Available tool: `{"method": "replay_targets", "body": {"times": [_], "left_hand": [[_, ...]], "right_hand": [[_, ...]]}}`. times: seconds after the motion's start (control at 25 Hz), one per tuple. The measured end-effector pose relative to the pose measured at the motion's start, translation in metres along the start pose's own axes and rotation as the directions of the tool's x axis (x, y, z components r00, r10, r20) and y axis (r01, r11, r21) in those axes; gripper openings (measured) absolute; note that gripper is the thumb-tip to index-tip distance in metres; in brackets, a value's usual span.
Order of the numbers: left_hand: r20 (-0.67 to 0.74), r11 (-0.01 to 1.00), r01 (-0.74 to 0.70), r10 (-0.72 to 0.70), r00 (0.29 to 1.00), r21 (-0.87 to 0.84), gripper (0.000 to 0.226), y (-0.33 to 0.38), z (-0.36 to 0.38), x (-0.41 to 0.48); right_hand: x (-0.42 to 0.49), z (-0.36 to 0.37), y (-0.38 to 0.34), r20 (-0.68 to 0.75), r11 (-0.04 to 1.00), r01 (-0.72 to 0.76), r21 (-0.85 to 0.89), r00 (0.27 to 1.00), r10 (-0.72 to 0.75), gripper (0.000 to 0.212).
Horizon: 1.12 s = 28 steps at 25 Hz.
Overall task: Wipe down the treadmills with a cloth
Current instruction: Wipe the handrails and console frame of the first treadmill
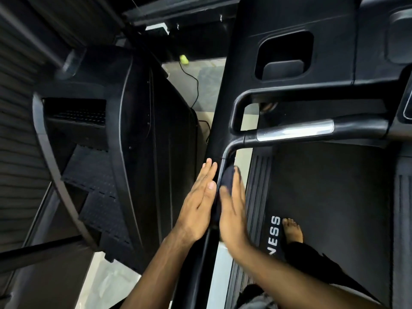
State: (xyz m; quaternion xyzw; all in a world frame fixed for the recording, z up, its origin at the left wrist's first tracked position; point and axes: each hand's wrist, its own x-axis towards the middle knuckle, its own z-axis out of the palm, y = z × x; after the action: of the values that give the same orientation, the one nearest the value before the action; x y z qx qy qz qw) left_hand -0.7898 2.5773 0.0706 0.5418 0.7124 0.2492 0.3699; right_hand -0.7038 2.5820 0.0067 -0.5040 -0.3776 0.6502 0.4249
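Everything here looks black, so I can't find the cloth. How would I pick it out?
Start at the treadmill belt with white lettering and move left to the black side handrail. The cloth is the dark bundle pressed to the rail under the right hand, opposite the flat left hand; it alone looks soft and rumpled.

Cloth [229, 175] mostly covered by the motion-blurred right hand [233, 210], only a dark fold showing; handrail [204, 246] hidden between that hand and the left hand [198, 204]; deck lettering [275, 233] cut short by the right forearm; console [289, 30] cropped at the top and right edges.
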Motion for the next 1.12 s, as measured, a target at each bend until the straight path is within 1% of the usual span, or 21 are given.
{"method": "replay_targets", "body": {"times": [0.04,0.08,0.12,0.16,0.24,0.28,0.32,0.4,0.44,0.56,0.6,0.64,0.72,0.76,0.84,0.88,0.92,0.96,1.0,1.04,1.12], "left_hand": [[0.005,1.0,0.002,-0.003,1.0,0.007,0.055,-0.001,0.0,-0.003],[0.009,1.0,0.008,-0.008,1.0,0.011,0.055,-0.001,0.001,-0.008],[0.008,1.0,0.01,-0.01,1.0,0.014,0.055,-0.002,0.003,-0.015],[0.007,1.0,0.005,-0.005,1.0,0.017,0.054,-0.005,0.003,-0.02],[0.005,1.0,-0.009,0.009,1.0,0.018,0.053,-0.009,0.001,-0.027],[0.001,1.0,-0.009,0.009,1.0,0.014,0.053,-0.011,0.0,-0.029],[0.004,1.0,-0.002,0.001,1.0,0.011,0.053,-0.011,0.0,-0.03],[0.012,1.0,0.02,-0.02,1.0,0.007,0.054,-0.011,0.002,-0.034],[0.01,1.0,0.024,-0.024,1.0,0.005,0.054,-0.012,0.003,-0.038],[0.006,1.0,-0.005,0.005,1.0,-0.001,0.055,-0.018,0.002,-0.045],[0.007,1.0,-0.004,0.004,1.0,-0.001,0.055,-0.019,0.001,-0.046],[0.013,1.0,0.007,-0.007,1.0,-0.002,0.054,-0.02,0.001,-0.048],[0.024,1.0,0.026,-0.025,0.999,-0.018,0.054,-0.021,0.002,-0.056],[0.024,0.999,0.025,-0.024,0.999,-0.03,0.054,-0.022,0.002,-0.061],[0.024,0.998,0.02,-0.019,1.0,-0.052,0.055,-0.025,0.0,-0.067],[0.02,0.998,0.022,-0.021,1.0,-0.058,0.055,-0.026,-0.002,-0.069],[0.022,0.998,0.032,-0.031,0.999,-0.058,0.056,-0.027,-0.002,-0.071],[0.029,0.997,0.046,-0.045,0.999,-0.058,0.056,-0.028,-0.002,-0.075],[0.035,0.997,0.057,-0.055,0.998,-0.058,0.057,-0.028,-0.002,-0.079],[0.033,0.997,0.056,-0.054,0.998,-0.058,0.057,-0.029,-0.001,-0.085],[0.029,0.998,0.03,-0.028,0.999,-0.052,0.056,-0.033,-0.001,-0.093]], "right_hand": [[0.019,-0.002,0.002,-0.05,0.997,-0.078,0.028,0.996,0.08,0.065],[0.028,-0.002,0.0,-0.062,0.984,-0.172,0.05,0.983,0.175,0.067],[0.022,-0.003,0.002,-0.065,0.981,-0.188,0.058,0.979,0.191,0.067],[0.001,-0.001,0.003,-0.055,0.991,-0.132,0.026,0.99,0.133,0.066],[-0.032,0.006,0.008,0.006,1.0,0.005,0.022,1.0,-0.005,0.06],[-0.028,0.006,0.013,-0.007,0.999,0.023,0.047,1.0,-0.023,0.059],[-0.01,0.004,0.015,-0.045,0.998,-0.055,0.034,0.997,0.057,0.061],[0.013,0.0,0.015,-0.058,0.952,-0.275,0.136,0.957,0.285,0.067],[0.004,0.001,0.016,-0.054,0.939,-0.303,0.161,0.948,0.315,0.064],[-0.05,0.011,0.012,-0.066,0.994,-0.072,0.088,0.995,0.077,0.057],[-0.044,0.008,0.012,-0.092,0.995,-0.044,0.09,0.994,0.052,0.058],[-0.029,0.006,0.016,-0.106,0.992,-0.099,0.073,0.989,0.107,0.061],[-0.021,0.003,0.013,-0.085,0.965,-0.23,0.123,0.967,0.241,0.061],[-0.036,0.004,0.012,-0.081,0.971,-0.207,0.115,0.973,0.217,0.058],[-0.072,0.013,0.006,-0.067,0.996,-0.073,0.055,0.995,0.076,0.056],[-0.073,0.015,0.008,-0.076,0.998,-0.025,0.06,0.997,0.029,0.057],[-0.06,0.013,0.01,-0.107,0.997,-0.042,0.066,0.993,0.049,0.06],[-0.043,0.01,0.014,-0.123,0.988,-0.121,0.093,0.984,0.132,0.062],[-0.035,0.007,0.015,-0.112,0.97,-0.214,0.119,0.967,0.227,0.064],[-0.041,0.006,0.015,-0.092,0.96,-0.243,0.137,0.962,0.256,0.063],[-0.09,0.011,0.011,-0.036,0.994,-0.095,0.045,0.995,0.097,0.06]]}}
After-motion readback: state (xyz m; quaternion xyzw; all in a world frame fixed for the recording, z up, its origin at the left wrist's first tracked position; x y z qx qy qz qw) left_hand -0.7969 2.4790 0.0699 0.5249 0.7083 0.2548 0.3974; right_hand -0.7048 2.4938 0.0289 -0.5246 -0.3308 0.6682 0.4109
